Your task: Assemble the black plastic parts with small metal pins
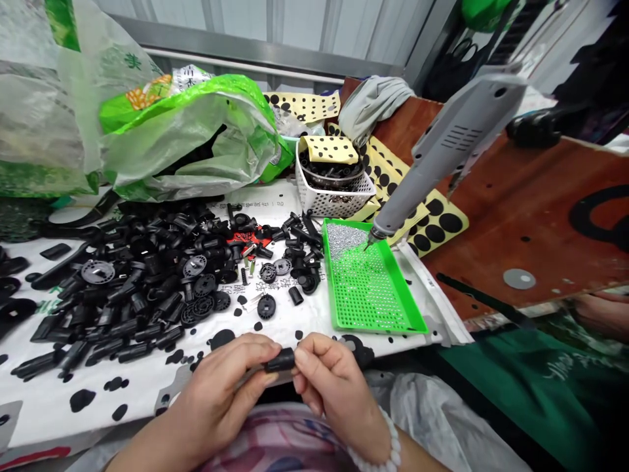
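My left hand (pixel 221 390) and my right hand (pixel 331 380) meet near the table's front edge, both pinching a small black plastic tube part (pixel 280 360). A thin metal piece sticks out from the part toward my left palm. Just beyond my hands lies a heap of black plastic parts (pixel 147 275), tubes and round toothed discs, spread over a white sheet. A green perforated tray (pixel 368 282) with small silver screws sits to the right of the heap. A grey electric screwdriver (pixel 442 144) hangs tip-down over the tray's far end, with no hand on it.
A white basket (pixel 334 187) of black parts stands behind the tray. Yellow sheets of black round stickers (pixel 427 223) lie on a brown board at right. Green and clear plastic bags (pixel 181 131) fill the back left. Another person's hand (pixel 602 311) shows at the right edge.
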Demonstrator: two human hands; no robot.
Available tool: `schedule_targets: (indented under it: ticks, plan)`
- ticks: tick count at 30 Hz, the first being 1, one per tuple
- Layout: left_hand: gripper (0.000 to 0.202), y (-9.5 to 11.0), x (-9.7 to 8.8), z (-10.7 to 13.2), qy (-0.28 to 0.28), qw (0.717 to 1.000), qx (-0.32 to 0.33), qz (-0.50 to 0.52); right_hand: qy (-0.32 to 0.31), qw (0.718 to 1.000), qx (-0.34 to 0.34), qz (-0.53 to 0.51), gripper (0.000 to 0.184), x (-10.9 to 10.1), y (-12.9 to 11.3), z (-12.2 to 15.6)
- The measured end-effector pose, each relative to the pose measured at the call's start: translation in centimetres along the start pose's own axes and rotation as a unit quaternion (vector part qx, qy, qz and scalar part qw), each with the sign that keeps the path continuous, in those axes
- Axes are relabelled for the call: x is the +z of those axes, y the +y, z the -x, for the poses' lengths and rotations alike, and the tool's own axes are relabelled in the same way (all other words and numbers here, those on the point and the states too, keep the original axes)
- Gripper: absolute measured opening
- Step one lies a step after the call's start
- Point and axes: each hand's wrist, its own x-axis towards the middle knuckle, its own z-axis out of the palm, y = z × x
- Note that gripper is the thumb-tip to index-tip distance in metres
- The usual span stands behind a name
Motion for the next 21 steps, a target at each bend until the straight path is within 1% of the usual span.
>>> schedule_targets:
  ticks: [1,2,3,4,5,7,9,10,11,12,14,15,16,17,18,19,21]
  plan:
    - [0.028,0.1,0.2,0.0,0.009,0.998,-0.038,0.04,0.008,1.0,-0.011,0.013,0.038,0.0,-0.2,0.0]
    - [0.023,0.3,0.5,-0.1,0.011,0.991,-0.088,0.099,0.017,0.999,-0.031,0.032,0.038,0.0,-0.4,0.0]
    - [0.018,0.5,0.8,-0.2,0.009,0.974,-0.141,0.175,0.025,0.997,-0.056,0.054,0.037,0.1,-0.6,-0.1]
    - [0.015,0.7,1.1,-0.3,0.001,0.947,-0.187,0.26,0.028,0.993,-0.084,0.075,0.036,0.1,-0.8,-0.1]
    - [0.015,0.9,1.4,-0.5,-0.006,0.913,-0.221,0.342,0.029,0.989,-0.115,0.092,0.035,0.0,-0.9,-0.2]
    - [0.019,1.3,1.8,-0.8,-0.01,0.843,-0.262,0.47,0.036,0.976,-0.179,0.12,0.031,0.0,-0.9,-0.3]
    - [0.021,1.6,2.0,-1.1,0.002,0.79,-0.287,0.541,0.06,0.957,-0.241,0.151,0.022,0.0,-0.7,-0.4]
    - [0.022,1.7,2.1,-1.2,0.005,0.773,-0.298,0.56,0.071,0.945,-0.27,0.17,0.016,0.0,-0.6,-0.5]
    - [0.022,1.8,2.2,-1.3,0.006,0.76,-0.307,0.573,0.077,0.933,-0.296,0.192,0.015,0.0,-0.4,-0.5]
    - [0.024,1.9,2.4,-1.3,0.003,0.752,-0.315,0.579,0.075,0.921,-0.316,0.214,0.021,0.1,-0.3,-0.6]
    - [0.027,1.9,2.7,-1.4,-0.01,0.751,-0.323,0.576,0.056,0.903,-0.345,0.252,0.029,0.3,-0.3,-0.6]
    - [0.028,1.9,2.8,-1.5,-0.022,0.759,-0.326,0.563,0.049,0.896,-0.353,0.265,0.029,0.3,-0.4,-0.6]
    - [0.029,1.9,2.8,-1.5,-0.039,0.773,-0.327,0.542,0.046,0.89,-0.36,0.275,0.028,0.4,-0.5,-0.6]
    - [0.032,1.9,2.7,-1.5,-0.056,0.796,-0.322,0.51,0.048,0.886,-0.366,0.281,0.026,0.4,-0.7,-0.6]
    - [0.033,1.9,2.5,-1.5,-0.063,0.825,-0.315,0.466,0.05,0.882,-0.37,0.288,0.025,0.4,-0.9,-0.7]
    - [0.033,1.9,2.2,-1.5,-0.054,0.857,-0.306,0.412,0.05,0.878,-0.372,0.296,0.024,0.4,-1.1,-0.7]
    - [0.026,2.0,1.3,-1.5,0.003,0.918,-0.271,0.288,0.045,0.873,-0.368,0.317,0.022,0.2,-1.4,-0.8]
